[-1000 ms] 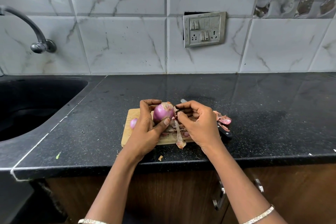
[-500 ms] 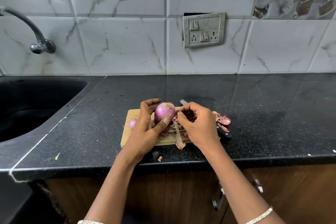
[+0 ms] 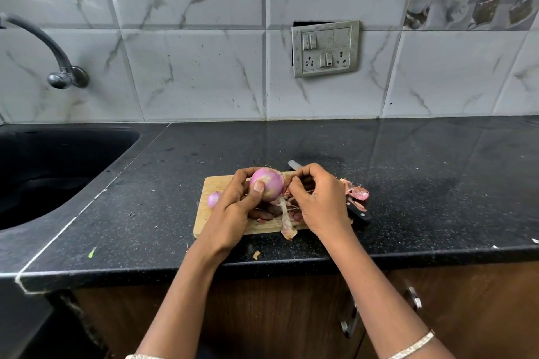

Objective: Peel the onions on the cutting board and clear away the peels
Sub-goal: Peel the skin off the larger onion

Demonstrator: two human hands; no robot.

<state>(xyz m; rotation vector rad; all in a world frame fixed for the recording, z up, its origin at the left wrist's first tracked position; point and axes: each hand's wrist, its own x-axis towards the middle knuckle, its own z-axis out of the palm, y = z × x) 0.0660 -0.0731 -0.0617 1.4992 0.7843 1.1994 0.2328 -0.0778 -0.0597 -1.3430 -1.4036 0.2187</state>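
My left hand [image 3: 233, 213] holds a purple onion [image 3: 269, 185] above the small wooden cutting board [image 3: 205, 214], thumb pressed on its front. My right hand [image 3: 319, 201] pinches a strip of papery peel at the onion's right side. A long loose peel [image 3: 285, 220] hangs down over the board's front edge. A second, smaller onion [image 3: 213, 199] lies on the board's left part, half hidden by my left hand. More peels [image 3: 357, 192] are heaped on the counter to the right of the board.
A black-handled knife [image 3: 357, 213] lies right of the board, its tip [image 3: 293, 165] showing behind my right hand. A dark sink [image 3: 58, 166] with a tap [image 3: 62, 73] is at the left. Small peel scraps [image 3: 256, 254] lie near the counter's front edge.
The onion has been turned slightly in my left hand, and my right hand's fingers have shifted up along its right side. The peel strip still hangs down.
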